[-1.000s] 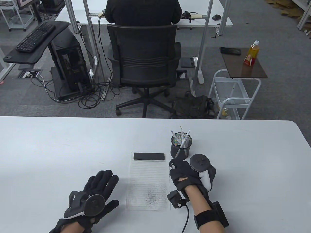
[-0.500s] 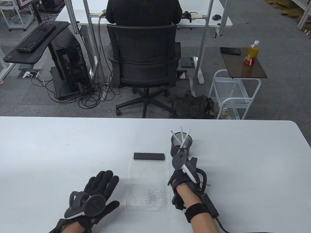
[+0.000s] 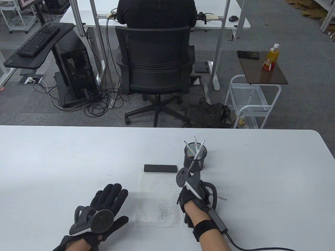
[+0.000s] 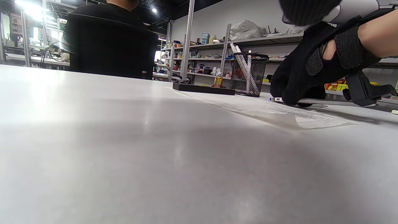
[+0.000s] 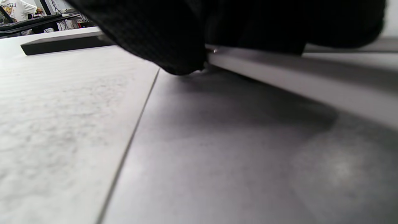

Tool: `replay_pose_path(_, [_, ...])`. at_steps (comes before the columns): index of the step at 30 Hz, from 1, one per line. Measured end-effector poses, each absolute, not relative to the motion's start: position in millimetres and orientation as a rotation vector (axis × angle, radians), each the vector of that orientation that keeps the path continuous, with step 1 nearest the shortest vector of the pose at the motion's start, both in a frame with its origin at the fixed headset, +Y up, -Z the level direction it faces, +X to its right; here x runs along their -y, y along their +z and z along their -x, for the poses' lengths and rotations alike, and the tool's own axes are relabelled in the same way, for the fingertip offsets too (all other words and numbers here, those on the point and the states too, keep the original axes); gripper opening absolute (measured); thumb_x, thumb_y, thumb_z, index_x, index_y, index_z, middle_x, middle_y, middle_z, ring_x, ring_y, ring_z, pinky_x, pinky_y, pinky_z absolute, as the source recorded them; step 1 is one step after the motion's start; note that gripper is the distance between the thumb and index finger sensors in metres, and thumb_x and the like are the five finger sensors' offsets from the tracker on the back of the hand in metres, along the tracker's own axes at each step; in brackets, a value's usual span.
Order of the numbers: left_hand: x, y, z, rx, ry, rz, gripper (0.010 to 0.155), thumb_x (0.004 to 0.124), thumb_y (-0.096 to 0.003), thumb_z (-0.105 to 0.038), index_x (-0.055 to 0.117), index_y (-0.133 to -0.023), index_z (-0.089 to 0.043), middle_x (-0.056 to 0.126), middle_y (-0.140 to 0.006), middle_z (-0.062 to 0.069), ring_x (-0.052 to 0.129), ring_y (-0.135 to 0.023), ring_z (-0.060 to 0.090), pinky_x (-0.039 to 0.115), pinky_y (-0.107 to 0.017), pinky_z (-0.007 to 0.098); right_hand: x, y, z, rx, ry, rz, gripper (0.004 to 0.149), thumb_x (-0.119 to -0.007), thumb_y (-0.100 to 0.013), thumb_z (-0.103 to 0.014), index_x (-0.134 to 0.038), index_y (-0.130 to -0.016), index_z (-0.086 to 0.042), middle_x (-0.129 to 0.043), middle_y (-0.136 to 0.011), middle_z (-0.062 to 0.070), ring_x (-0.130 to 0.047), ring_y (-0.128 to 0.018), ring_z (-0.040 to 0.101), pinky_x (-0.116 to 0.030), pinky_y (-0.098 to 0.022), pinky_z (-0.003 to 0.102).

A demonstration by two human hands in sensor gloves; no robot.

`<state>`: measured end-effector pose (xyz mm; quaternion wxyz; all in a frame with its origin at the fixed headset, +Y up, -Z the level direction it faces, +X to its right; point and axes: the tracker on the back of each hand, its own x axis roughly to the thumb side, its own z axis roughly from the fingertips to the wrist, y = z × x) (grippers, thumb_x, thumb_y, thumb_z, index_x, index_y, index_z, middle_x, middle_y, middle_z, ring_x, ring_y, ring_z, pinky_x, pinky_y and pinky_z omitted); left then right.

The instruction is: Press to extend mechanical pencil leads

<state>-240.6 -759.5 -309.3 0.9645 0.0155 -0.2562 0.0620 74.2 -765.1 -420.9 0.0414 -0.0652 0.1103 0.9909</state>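
Note:
My right hand (image 3: 187,195) grips a white mechanical pencil (image 3: 221,198) just right of the lined paper (image 3: 159,193). The pencil lies almost flat on the table, one end sticking out to the right of the hand. In the left wrist view the right hand (image 4: 298,77) presses down over the pencil (image 4: 314,101). In the right wrist view the gloved fingers (image 5: 161,37) curl over the white barrel (image 5: 279,74). My left hand (image 3: 110,200) rests flat and empty on the table, left of the paper.
A black mesh cup (image 3: 195,158) with three more pencils stands just behind my right hand. A black block (image 3: 160,168) lies on the paper's top edge. The paper carries a patch of grey pencil marks (image 3: 165,211). A cable trails from my right wrist.
My right hand has turned over, dropped to the table and shifted slightly left and nearer, bringing the pencil down almost flat. The left hand has not moved.

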Motion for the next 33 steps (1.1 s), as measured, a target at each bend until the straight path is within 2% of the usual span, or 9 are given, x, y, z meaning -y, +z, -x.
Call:
replay_pose_path(19, [759.2, -309.6, 240.2, 0.518, 0.123, -0.025, 0.091, 0.068, -0.0458, -0.063, 0.022, -0.115, -0.025, 0.019, -0.121, 0.012, 0.028, -0.112, 0.045, 0.035, -0.077, 0.065, 766.9, -419.3, -71.3, -0.255, 3.092, 0.126, 0.049, -0.097, -0.047, -0.027, -0.083, -0.086, 0.000, -0.095, -0.070, 0.019, -0.106, -0.044, 0.038, -0.095, -0.032, 0.051])
replay_pose_path(22, [758.8, -309.4, 240.5, 0.517, 0.123, -0.026, 0.091, 0.068, -0.0458, -0.063, 0.022, -0.115, -0.025, 0.019, -0.120, 0.013, 0.028, -0.112, 0.045, 0.035, -0.077, 0.065, 744.4, -416.9, -70.5, -0.139, 3.102, 0.015, 0.052, -0.093, -0.050, -0.032, -0.081, -0.088, 0.001, -0.092, -0.072, 0.020, -0.104, -0.047, 0.040, -0.093, -0.034, 0.053])
replay_pose_path(25, [759.3, -309.8, 241.3, 0.512, 0.126, -0.025, 0.091, 0.067, -0.0459, -0.063, 0.022, -0.115, -0.025, 0.019, -0.120, 0.012, 0.028, -0.112, 0.045, 0.035, -0.077, 0.065, 704.8, -416.7, -78.9, 0.021, 3.033, -0.043, 0.051, -0.091, -0.052, -0.036, -0.081, -0.089, -0.001, -0.092, -0.073, 0.019, -0.103, -0.047, 0.039, -0.092, -0.034, 0.053])
replay_pose_path(29, [759.1, -310.5, 243.1, 0.504, 0.125, -0.024, 0.091, 0.067, -0.0459, -0.063, 0.022, -0.115, -0.025, 0.019, -0.120, 0.012, 0.028, -0.112, 0.045, 0.036, -0.077, 0.065, 670.9, -436.9, -106.0, 0.087, 2.852, 0.098, 0.051, -0.089, -0.054, -0.038, -0.081, -0.089, -0.001, -0.091, -0.074, 0.020, -0.100, -0.049, 0.041, -0.089, -0.036, 0.055])
replay_pose_path(33, [757.7, -310.7, 244.8, 0.497, 0.125, -0.031, 0.091, 0.067, -0.0459, -0.063, 0.022, -0.115, -0.025, 0.019, -0.120, 0.012, 0.028, -0.112, 0.045, 0.036, -0.077, 0.065, 659.4, -471.7, -137.6, 0.103, 2.722, 0.287, 0.059, -0.087, -0.054, -0.041, -0.074, -0.096, -0.002, -0.084, -0.083, 0.022, -0.095, -0.061, 0.046, -0.083, -0.046, 0.060])
